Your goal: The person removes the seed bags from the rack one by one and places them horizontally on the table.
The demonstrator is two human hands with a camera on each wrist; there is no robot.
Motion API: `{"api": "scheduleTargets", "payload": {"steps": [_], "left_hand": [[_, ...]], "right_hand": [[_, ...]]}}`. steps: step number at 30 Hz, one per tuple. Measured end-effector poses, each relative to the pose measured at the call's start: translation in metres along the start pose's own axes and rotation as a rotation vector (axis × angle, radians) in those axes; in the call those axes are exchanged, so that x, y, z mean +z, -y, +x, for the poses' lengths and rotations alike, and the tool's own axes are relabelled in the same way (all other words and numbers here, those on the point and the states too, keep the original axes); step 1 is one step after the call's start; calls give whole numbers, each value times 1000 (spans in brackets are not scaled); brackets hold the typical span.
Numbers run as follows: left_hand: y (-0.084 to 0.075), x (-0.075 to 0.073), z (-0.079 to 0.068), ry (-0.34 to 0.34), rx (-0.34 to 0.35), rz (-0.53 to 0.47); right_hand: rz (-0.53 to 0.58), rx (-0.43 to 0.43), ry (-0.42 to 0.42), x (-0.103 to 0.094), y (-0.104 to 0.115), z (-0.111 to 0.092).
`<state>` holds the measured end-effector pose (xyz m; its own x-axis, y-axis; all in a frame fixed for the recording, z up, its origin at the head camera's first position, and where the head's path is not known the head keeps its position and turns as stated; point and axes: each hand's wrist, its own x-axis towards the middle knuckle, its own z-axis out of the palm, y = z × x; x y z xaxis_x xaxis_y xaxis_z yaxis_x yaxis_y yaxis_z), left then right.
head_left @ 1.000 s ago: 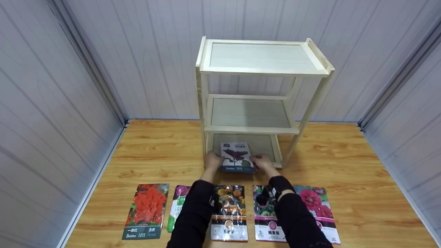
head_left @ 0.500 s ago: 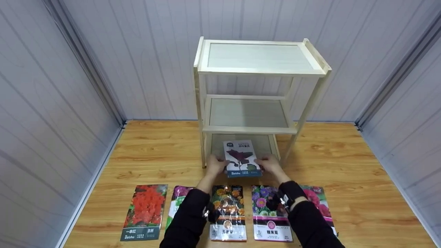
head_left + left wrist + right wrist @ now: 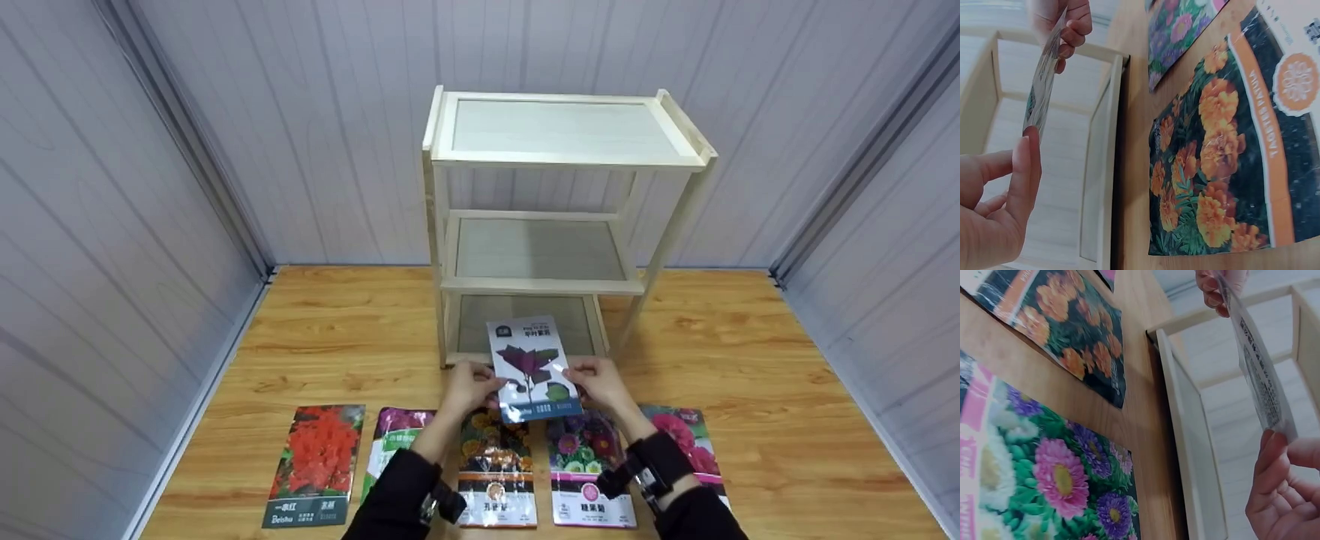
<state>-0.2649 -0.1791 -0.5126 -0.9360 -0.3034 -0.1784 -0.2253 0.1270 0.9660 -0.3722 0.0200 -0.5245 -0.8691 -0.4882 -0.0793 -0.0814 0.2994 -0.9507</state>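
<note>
seed packet held between both hands in front of wooden rack

grey panelled walls point(image 3: 150, 187) enclose a wood-grain floor point(image 3: 750, 390). three-tier pale wooden rack point(image 3: 562, 161) stands against the back wall, all shelves bare.

left hand point(image 3: 466, 384) and right hand point(image 3: 602, 382) hold one seed packet point(image 3: 534, 367) between them, above the floor just in front of the rack's bottom tier. packet face shows a dark purple-leaved plant, teal band at lower edge; it is tilted a little, top toward the rack. left hand: fingers curled, pinching the packet's left edge; left wrist view shows the thumb point(image 3: 1026, 169) laid along the edge. right hand: fingers curled, pinching the right edge; right wrist view shows the packet's printed back side, edge-on, with the thumb point(image 3: 1269, 467) against its lower corner.

on the floor below the hands, a row of five packets, flat, face up:
- red-flower packet point(image 3: 319, 461), far left, apart from the others
- purple and green packet point(image 3: 394, 450), partly under the left sleeve point(image 3: 394, 499)
- marigold packet point(image 3: 495, 472), orange blooms on black
- aster packet point(image 3: 589, 472), purple and pink blooms
- pink-flower packet point(image 3: 686, 442), far right, overlapped by the aster packet's edge; a wrist strap point(image 3: 649, 472) covers part of it
</note>
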Motion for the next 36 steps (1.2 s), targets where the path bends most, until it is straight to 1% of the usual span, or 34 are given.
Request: {"api": "scheduleTargets", "payload": {"steps": [5,9,14,16,18,21,23,26,29,33,36], "left_hand": [[1,1,-18,55,13,20],[2,3,-35,94,26,11],[2,7,-53,128,47,4],[2,8,-59,140,52,17],[3,11,-64,158,73,26],[5,17,-69,175,110,62],[6,21,-71,167,147,91],[8,28,-71,135,216,151],[11,37,-71,121,278,196],[16,42,-71,167,283,190],[20,40,-72,178,280,179]], "right_hand": [[36,-17,66,-6,1,-24],[72,2,111,-9,1,-42],[31,5,136,-12,-1,-62],[18,7,148,-14,-1,-69],[12,12,161,-17,-1,-75],[4,18,181,-22,-2,-81],[-11,8,182,-26,-3,-84],[-24,10,159,-32,-6,-86],[-26,19,128,-39,-9,-87],[-37,4,100,-50,-16,-90],[-29,8,71,-62,-21,-95]]}}
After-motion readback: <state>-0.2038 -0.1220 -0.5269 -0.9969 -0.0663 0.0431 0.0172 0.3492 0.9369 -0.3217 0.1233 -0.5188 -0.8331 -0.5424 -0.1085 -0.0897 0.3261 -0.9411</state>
